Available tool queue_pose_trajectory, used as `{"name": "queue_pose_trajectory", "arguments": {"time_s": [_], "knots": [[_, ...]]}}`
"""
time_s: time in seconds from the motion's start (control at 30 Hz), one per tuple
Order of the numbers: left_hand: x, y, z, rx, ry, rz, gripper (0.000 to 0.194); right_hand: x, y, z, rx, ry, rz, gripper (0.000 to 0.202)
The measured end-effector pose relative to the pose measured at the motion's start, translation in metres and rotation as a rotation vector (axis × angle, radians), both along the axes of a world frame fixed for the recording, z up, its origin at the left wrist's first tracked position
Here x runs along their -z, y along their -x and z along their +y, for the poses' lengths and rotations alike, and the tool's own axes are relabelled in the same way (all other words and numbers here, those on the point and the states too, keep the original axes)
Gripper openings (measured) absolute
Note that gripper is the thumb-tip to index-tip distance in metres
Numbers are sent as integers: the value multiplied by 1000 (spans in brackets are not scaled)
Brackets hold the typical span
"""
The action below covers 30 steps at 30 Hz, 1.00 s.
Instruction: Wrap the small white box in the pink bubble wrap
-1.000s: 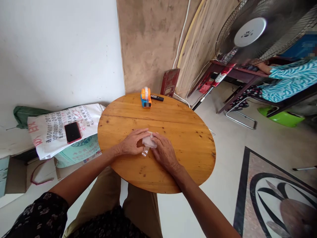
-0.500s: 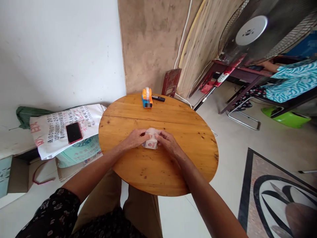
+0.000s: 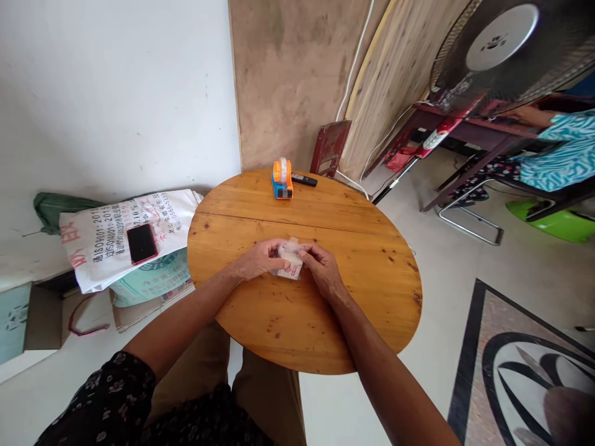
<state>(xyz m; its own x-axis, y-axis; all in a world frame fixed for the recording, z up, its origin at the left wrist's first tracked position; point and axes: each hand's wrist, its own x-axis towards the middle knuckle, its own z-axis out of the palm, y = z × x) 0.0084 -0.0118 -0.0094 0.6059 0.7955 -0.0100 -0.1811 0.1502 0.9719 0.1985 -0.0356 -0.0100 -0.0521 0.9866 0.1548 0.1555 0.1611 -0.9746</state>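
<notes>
A small white box with red print (image 3: 292, 267), wrapped in clear plastic, is held between my two hands over the middle of the round wooden table (image 3: 297, 322). My left hand (image 3: 261, 259) grips its left side, the thumb lying across the front. On the right, my right hand (image 3: 321, 265) pinches the upper corner with thumb and fingers. Loose plastic film sticks up at the box's far end. The fingertips behind the box are partly hidden.
An orange and blue tape dispenser (image 3: 282, 179) and a black remote-like object (image 3: 304, 179) lie at the table's far edge. Left, a red-edged phone (image 3: 142, 243) rests on a white printed sack (image 3: 111, 248). A large fan (image 3: 502, 49) and a seated person (image 3: 553, 155) are at right.
The box has tilted slightly between my hands. My left thumb has moved down over its front. The whole view has shifted a little.
</notes>
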Motion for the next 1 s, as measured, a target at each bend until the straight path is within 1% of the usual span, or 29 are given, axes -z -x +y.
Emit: {"name": "queue_pose_trajectory", "arguments": {"time_s": [0.13,0.33,0.43,0.5,0.63,0.77,0.87,1.0], "knots": [[-2,2,-1,0,40,0,45,1,-1,-1,-19,-10,-18,26],[0,3,-2,-4,48,-23,43,2,-1,-4,36,-161,-159,25],[1,3,-1,-21,65,-15,46,3,-1,-6,35,-129,-147,26],[2,4,-1,-7,56,-10,48,2,-2,-5,31,-98,-148,29],[2,5,-1,57,29,-19,50,-3,-5,0,8,-108,-219,31],[4,4,-1,47,-9,-2,49,-11,-2,11,1,-186,-280,25],[4,2,-1,41,-20,-17,49,-16,2,17,22,-221,-255,22],[1,3,-2,-6,-40,38,50,-20,7,22,11,-148,-184,21]]}}
